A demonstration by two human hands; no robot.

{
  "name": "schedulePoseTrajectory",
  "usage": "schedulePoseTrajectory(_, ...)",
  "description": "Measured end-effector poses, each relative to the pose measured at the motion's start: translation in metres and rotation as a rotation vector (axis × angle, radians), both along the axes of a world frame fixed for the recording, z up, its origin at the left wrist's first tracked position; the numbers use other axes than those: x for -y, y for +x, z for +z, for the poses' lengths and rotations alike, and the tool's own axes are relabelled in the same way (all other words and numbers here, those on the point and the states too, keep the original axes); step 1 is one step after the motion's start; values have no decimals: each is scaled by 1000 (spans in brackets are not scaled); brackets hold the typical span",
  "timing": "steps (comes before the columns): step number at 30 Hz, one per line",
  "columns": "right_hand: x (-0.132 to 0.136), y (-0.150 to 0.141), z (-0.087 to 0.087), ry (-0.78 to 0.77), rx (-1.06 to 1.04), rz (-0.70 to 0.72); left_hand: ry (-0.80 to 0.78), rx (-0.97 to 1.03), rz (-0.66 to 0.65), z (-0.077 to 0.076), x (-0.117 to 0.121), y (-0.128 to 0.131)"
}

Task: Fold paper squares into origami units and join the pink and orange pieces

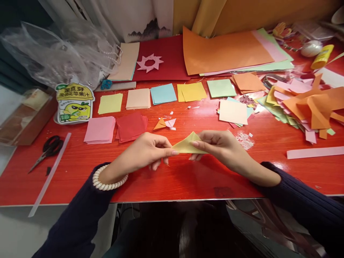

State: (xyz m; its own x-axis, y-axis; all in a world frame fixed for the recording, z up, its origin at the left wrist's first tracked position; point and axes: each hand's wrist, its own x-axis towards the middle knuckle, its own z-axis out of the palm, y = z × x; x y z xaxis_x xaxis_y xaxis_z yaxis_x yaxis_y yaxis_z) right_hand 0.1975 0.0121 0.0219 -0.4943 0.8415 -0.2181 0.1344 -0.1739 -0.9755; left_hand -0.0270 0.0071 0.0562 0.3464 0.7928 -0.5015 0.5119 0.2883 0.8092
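Observation:
A folded yellow paper triangle [186, 145] hangs a little above the red table [188, 179], held between both my hands. My left hand [145, 152] pinches its left tip with thumb and forefinger. My right hand [219, 145] grips its right end, fingers curled over the fold. A pearl bracelet [109, 182] circles my left wrist. Just behind the paper lie a small folded orange triangle [160, 124] and pale pink folded bits [170, 123].
Stacks of coloured paper squares [163, 94] lie in rows behind. Scissors [48, 147] and a long white strip [49, 175] sit at the left. Paper scraps [309, 104] pile up at the right, a glue stick [321, 57] far right, large orange sheets [225, 50] and a pink paper star [149, 63] at the back.

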Motion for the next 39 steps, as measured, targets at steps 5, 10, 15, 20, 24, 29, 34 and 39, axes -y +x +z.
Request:
schedulePoseTrajectory(5,-12,16,3,109,49,-245,266,-5,302,-4,-9,-32)
schedulePoseTrajectory(10,-3,-1,5,-47,47,-6,225,4,133,-18,2,-9)
schedulePoseTrajectory(15,2,-8,-1,-150,-16,60,136,58,-43,-23,13,19)
schedulePoseTrajectory(20,-3,-8,1,-283,-47,150,98,64,-52,-20,11,16)
schedulePoseTrajectory(24,-2,-11,3,-321,25,195,95,55,-79,-21,11,16)
schedulePoseTrajectory(29,-3,-6,0,-300,56,222,92,62,-82,-22,11,17)
schedulePoseTrajectory(34,-7,5,-1,-250,106,251,82,81,-7,-19,7,12)
schedulePoseTrajectory(39,-8,10,1,-232,115,275,41,85,-13,-15,5,10)
